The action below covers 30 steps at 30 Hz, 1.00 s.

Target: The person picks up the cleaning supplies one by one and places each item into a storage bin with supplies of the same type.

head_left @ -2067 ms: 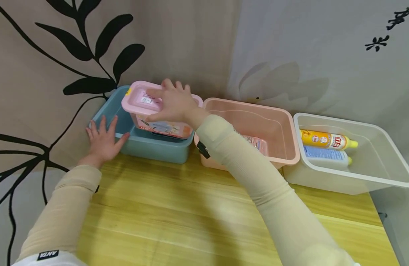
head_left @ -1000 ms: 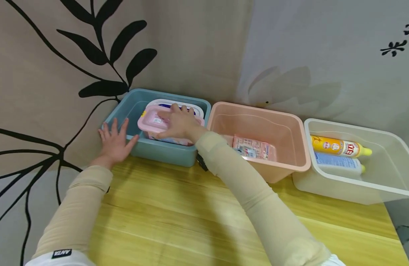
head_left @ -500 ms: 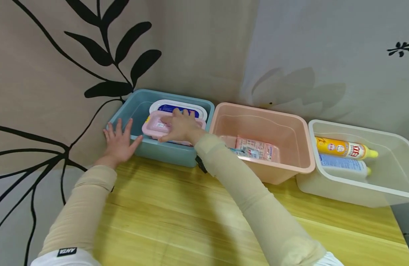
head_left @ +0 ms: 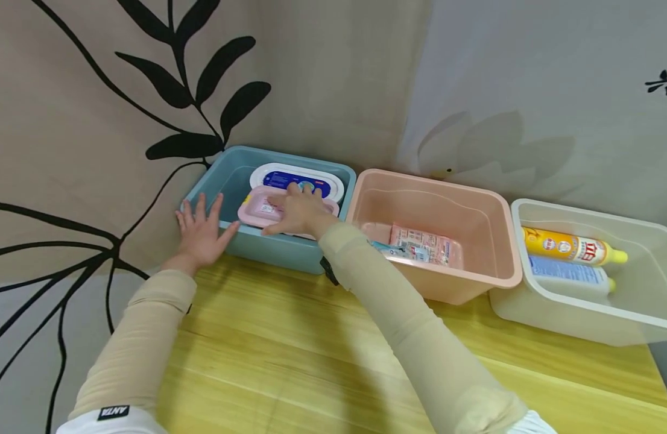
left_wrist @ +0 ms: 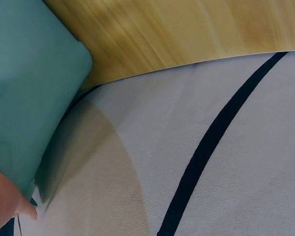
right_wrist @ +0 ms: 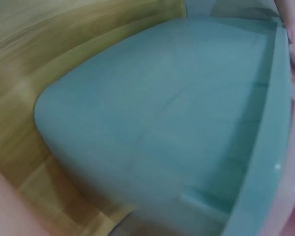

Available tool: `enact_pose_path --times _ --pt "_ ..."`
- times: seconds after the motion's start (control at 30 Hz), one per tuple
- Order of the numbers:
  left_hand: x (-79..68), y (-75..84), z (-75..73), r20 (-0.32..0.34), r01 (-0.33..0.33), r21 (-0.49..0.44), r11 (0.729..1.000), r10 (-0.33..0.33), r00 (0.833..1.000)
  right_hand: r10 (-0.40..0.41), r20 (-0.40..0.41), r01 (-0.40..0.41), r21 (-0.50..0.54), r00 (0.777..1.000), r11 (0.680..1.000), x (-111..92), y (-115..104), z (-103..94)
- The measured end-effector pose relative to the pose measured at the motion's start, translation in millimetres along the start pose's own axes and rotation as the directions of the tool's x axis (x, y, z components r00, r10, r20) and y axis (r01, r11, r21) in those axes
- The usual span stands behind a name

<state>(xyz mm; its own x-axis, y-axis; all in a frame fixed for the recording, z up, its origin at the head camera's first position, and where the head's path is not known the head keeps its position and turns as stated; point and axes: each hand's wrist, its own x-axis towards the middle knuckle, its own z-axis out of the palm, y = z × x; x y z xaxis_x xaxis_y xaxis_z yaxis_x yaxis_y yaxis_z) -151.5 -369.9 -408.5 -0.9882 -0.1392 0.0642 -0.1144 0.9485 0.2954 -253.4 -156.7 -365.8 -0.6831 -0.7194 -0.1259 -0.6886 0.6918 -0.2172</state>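
My right hand (head_left: pixel 298 211) spans a pink-lidded plastic box (head_left: pixel 256 206) from above, thumb at the near side and fingers over the far side. The box sits low inside the blue bin (head_left: pixel 274 250), in front of a white-lidded container with a dark blue label (head_left: pixel 279 179). My left hand (head_left: pixel 199 236) has its fingers spread and rests on the bin's left front rim. In the left wrist view only part of that hand (left_wrist: pixel 5 204) shows beside the bin's wall. The bin's outer wall (right_wrist: pixel 152 113) fills much of the right wrist view.
Right of the blue bin stands a pink bin (head_left: pixel 436 205) holding flat printed packets (head_left: pixel 420 244). Beyond it, a whitish bin (head_left: pixel 583 319) contains a yellow bottle (head_left: pixel 567 246) and a white bottle with a blue label (head_left: pixel 569 274). The wooden tabletop (head_left: pixel 268 343) lies in front; a wall stands behind.
My right hand has lowered the pink-lidded box from above the blue bin down into it, uncovering the white-lidded container behind. The left hand stays at the rim. The view has shifted left.
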Motion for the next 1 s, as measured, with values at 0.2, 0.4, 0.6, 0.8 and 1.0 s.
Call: enact_pose_path --times 0.2,0.4,0.6,0.8,1.0 --pt "0.1 -0.1 1.7 -0.008 -0.011 -0.004 1.000 0.011 1.000 -0.018 0.011 0.017 0.031 1.000 0.999 -0.8 7.5 10.8" --pt "2.2 2.5 1.6 0.005 -0.020 -0.007 1.000 0.020 1.000 -0.019 0.069 0.019 0.005 0.997 1.000 -1.9 10.9 16.8" --pt "3.8 3.7 3.0 0.003 -0.028 0.002 1.000 0.028 1.000 -0.021 0.111 0.014 0.064 0.994 0.998 -7.6 13.3 10.4" --pt "3.4 3.7 4.1 -0.002 -0.039 -0.008 0.999 0.039 0.999 -0.007 0.073 0.006 0.024 0.997 1.000 -15.7 16.6 0.2" --pt "4.0 3.6 4.9 -0.010 -0.050 -0.019 0.999 0.050 0.999 0.029 0.058 -0.029 0.004 0.998 1.000 -26.3 21.0 -7.5"
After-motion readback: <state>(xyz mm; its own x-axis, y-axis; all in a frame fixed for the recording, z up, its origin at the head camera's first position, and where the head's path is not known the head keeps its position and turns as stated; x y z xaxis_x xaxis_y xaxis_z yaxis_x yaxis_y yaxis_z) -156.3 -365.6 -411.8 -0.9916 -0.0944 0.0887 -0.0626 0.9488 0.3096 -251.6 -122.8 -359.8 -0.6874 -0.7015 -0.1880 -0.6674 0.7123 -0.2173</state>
